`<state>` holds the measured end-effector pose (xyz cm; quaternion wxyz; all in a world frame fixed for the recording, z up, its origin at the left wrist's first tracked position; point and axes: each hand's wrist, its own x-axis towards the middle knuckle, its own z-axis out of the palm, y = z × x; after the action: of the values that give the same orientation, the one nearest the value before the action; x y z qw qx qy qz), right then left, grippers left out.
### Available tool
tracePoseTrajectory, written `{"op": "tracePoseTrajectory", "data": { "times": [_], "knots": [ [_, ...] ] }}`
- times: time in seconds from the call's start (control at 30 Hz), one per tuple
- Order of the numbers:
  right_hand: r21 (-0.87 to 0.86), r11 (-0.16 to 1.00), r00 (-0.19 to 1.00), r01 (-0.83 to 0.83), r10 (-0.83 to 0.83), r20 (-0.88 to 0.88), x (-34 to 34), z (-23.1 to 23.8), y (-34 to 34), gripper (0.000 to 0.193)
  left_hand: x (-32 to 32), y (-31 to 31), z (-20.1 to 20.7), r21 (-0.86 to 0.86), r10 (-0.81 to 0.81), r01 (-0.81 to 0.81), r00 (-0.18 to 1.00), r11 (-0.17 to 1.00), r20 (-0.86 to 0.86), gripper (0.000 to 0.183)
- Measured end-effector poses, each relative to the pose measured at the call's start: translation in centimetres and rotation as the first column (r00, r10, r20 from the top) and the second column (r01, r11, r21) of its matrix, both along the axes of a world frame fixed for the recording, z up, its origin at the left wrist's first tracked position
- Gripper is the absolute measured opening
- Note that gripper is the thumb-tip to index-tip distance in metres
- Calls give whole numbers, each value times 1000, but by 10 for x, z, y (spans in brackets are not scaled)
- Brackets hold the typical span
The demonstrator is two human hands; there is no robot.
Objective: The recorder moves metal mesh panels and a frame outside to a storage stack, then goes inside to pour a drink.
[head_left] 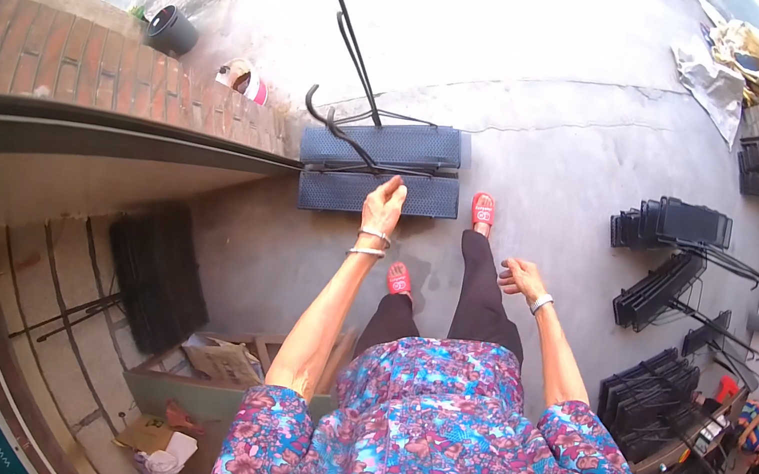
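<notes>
My left hand (384, 205) reaches forward, its fingers loosely bent and slightly apart, with nothing visible in them. In the view it overlaps the near edge of a dark blue-grey mesh rack (381, 197) on the floor; whether it touches the rack I cannot tell. Behind that lies a second mesh panel (416, 145). Black rods rise from the pair, one ending in a curved hook (314, 96). My right hand (522, 280) hangs in the air to the right of my leg, empty, with its fingers loosely spread.
A low brick wall (114, 73) runs along the left, with a black bucket (172, 30) beyond it. Stacked black hooked racks (677, 220) stand on the right. Another dark panel (158, 274) leans at lower left near a wooden box (169, 393). Other people (756, 435) are at far right.
</notes>
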<state>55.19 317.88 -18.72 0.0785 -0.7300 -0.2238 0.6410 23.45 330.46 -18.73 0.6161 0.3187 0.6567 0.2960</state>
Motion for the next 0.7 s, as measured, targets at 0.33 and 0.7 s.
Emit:
{"op": "tracePoseTrajectory", "data": {
  "times": [0.33, 0.7],
  "knots": [
    [-50, 996, 996, -75, 77, 51, 36, -32, 59, 37, -29, 68, -100, -286, -357, 219, 675, 933, -646, 82],
    [-143, 986, 995, -88, 94, 37, 21, -128, 95, 37, -86, 100, -145, -108, -187, 161, 651, 981, -735, 89]
  ]
}}
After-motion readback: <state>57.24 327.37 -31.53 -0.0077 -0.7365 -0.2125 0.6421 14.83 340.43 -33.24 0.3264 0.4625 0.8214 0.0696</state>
